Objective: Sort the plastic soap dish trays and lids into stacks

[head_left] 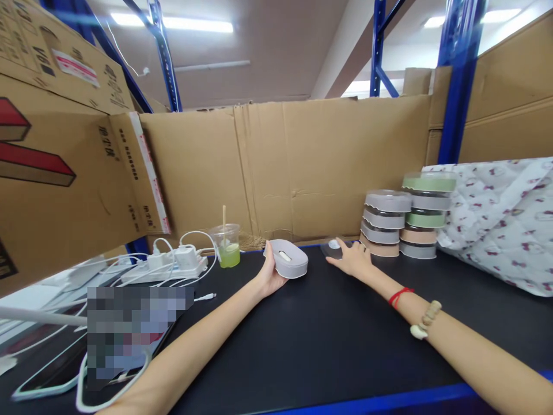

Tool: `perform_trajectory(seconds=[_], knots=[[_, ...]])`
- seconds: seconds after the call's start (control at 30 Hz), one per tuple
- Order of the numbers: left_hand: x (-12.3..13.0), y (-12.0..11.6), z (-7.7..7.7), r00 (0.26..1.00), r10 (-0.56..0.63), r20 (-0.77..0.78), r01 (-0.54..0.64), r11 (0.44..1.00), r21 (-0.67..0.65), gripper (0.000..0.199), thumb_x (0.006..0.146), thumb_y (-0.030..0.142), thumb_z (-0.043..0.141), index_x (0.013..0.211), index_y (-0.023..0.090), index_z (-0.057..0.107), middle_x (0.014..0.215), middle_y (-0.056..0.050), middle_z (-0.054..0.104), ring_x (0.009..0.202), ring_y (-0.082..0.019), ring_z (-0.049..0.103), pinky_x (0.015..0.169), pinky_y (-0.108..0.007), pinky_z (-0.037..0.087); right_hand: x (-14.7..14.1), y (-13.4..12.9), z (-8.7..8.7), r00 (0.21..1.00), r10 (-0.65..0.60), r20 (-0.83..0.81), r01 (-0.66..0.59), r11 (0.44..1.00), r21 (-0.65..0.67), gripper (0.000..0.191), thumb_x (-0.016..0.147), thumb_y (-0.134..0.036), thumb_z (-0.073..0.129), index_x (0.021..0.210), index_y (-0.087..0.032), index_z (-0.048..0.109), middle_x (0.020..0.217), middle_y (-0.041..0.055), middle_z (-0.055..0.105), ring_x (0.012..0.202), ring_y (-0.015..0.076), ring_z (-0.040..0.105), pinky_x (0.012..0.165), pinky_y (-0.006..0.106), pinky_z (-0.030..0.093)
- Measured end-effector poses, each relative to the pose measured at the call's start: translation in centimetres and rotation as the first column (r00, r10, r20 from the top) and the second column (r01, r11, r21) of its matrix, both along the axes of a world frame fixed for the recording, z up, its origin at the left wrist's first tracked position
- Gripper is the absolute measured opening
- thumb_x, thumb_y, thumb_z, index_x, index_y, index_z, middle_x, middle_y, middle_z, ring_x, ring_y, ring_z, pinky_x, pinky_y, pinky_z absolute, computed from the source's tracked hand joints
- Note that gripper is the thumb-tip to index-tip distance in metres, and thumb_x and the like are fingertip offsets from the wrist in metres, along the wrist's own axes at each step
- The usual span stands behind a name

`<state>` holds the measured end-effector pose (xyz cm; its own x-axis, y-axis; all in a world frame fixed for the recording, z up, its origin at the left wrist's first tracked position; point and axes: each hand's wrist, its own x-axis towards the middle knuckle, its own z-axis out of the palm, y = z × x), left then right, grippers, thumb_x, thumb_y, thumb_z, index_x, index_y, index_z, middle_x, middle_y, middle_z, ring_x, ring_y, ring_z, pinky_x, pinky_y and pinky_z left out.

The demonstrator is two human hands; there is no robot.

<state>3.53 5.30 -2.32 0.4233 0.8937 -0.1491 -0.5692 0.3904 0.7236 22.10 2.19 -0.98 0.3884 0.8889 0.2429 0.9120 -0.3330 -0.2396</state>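
Observation:
My left hand (270,274) is closed around a pale grey oval box with a slot in its top (290,259), raised a little over the black tabletop. The thumb presses its left side and the fingers pass underneath. Farther right, my right hand (354,257) reaches out with thumb and index finger apart at the edge of a clear, flat piece (332,248) with a white round spot. The fingertips look to be touching it; whether they bear its weight is unclear. A red string and a beaded bracelet are on the right wrist.
Stacked grey, green and peach round containers (384,219) stand at right, beside a white patterned quilted bag (496,225). A plastic cup with green drink (228,253), a cabled power strip (185,265) and a phone (52,369) lie left. Cardboard (337,161) walls the back.

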Motion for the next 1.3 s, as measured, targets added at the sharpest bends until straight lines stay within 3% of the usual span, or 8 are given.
perform_trajectory(seconds=[0.13,0.2,0.33,0.8,0.9,1.0,1.13,1.3], knots=[[0.5,-0.6,0.0,0.998,0.058,-0.027,-0.058,0.998,-0.012,0.072,0.088,0.059,0.014,0.137,0.011,0.035,0.11,-0.014,0.064,0.099,-0.021,0.062,0.093,-0.034,0.044,-0.5,-0.2,-0.9,0.999,0.003,0.032,-0.004,1.0,0.016,0.065,0.086,-0.049,0.048,0.139,-0.012,0.039,0.136,0.0245,0.039,0.128,0.0347,0.036,0.103,0.045,0.024],[0.8,-1.0,-0.1,0.995,0.083,-0.045,-0.083,0.996,0.01,0.07,0.09,0.057,0.012,0.135,0.01,0.04,0.11,-0.014,0.064,0.101,-0.021,0.061,0.094,-0.033,0.043,-1.8,-0.2,-1.4,0.973,0.217,-0.084,-0.2,0.964,0.173,0.063,0.087,-0.05,0.044,0.14,-0.017,0.036,0.141,0.0192,0.034,0.13,0.0302,0.034,0.104,0.043,0.025],[1.0,-1.5,-0.2,0.997,0.052,-0.054,-0.048,0.997,0.065,0.067,0.092,0.053,0.014,0.127,0.007,0.049,0.106,-0.014,0.066,0.101,-0.021,0.061,0.094,-0.032,0.043,-5.4,-0.3,-2.6,0.75,0.558,-0.356,-0.457,0.826,0.331,0.063,0.08,-0.049,0.054,0.138,-0.026,0.04,0.138,0.0098,0.04,0.122,0.0247,0.045,0.1,0.038,0.035],[0.5,-1.1,-0.1,0.997,0.082,-0.001,-0.081,0.991,0.104,0.056,0.092,0.051,0.025,0.117,0.011,0.055,0.094,-0.011,0.068,0.088,-0.02,0.065,0.085,-0.033,0.048,-6.3,1.5,-3.5,0.518,0.643,-0.564,-0.349,0.761,0.547,0.046,0.089,-0.043,0.031,0.119,-0.018,0.056,0.117,0.0085,0.059,0.113,0.0215,0.052,0.099,0.036,0.037],[0.3,-0.8,0.1,0.991,0.11,-0.075,-0.107,0.993,0.045,0.055,0.093,0.047,0.023,0.117,0.01,0.055,0.092,-0.012,0.069,0.083,-0.022,0.066,0.082,-0.037,0.05,-5.7,1.6,-3.1,0.623,0.566,-0.54,-0.255,0.799,0.544,0.048,0.085,-0.045,0.04,0.122,-0.018,0.054,0.122,0.0107,0.055,0.119,0.0224,0.048,0.1,0.035,0.036],[-0.3,-0.1,-0.1,0.951,0.193,-0.243,-0.16,0.976,0.15,0.033,0.086,0.023,0.048,0.114,0.007,0.056,0.09,-0.012,0.069,0.077,-0.019,0.066,0.077,-0.03,0.051,-5.2,0.9,-2.5,0.794,0.445,-0.415,-0.233,0.852,0.468,0.05,0.075,-0.046,0.058,0.12,-0.023,0.057,0.128,0.0112,0.046,0.121,0.0256,0.045,0.102,0.037,0.034],[-1.7,1.0,-0.5,0.7,0.453,-0.553,-0.282,0.886,0.368,0.063,0.064,-0.001,0.056,0.126,0.01,0.046,0.1,-0.013,0.067,0.082,-0.021,0.066,0.077,-0.033,0.052,-4.9,0.1,-2.5,0.904,0.296,-0.307,-0.213,0.937,0.277,0.051,0.078,-0.054,0.054,0.117,-0.022,0.06,0.127,0.0156,0.043,0.12,0.0324,0.044,0.1,0.046,0.034],[-4.0,1.6,-0.4,0.475,0.587,-0.656,-0.215,0.8,0.56,0.039,0.065,0.005,0.057,0.102,0.013,0.062,0.105,-0.013,0.066,0.105,-0.026,0.059,0.094,-0.036,0.044,-4.7,0.5,-3.7,0.94,0.331,-0.076,-0.297,0.91,0.291,0.055,0.078,-0.053,0.054,0.124,-0.022,0.053,0.139,0.0164,0.031,0.126,0.0364,0.034,0.098,0.054,0.031]])
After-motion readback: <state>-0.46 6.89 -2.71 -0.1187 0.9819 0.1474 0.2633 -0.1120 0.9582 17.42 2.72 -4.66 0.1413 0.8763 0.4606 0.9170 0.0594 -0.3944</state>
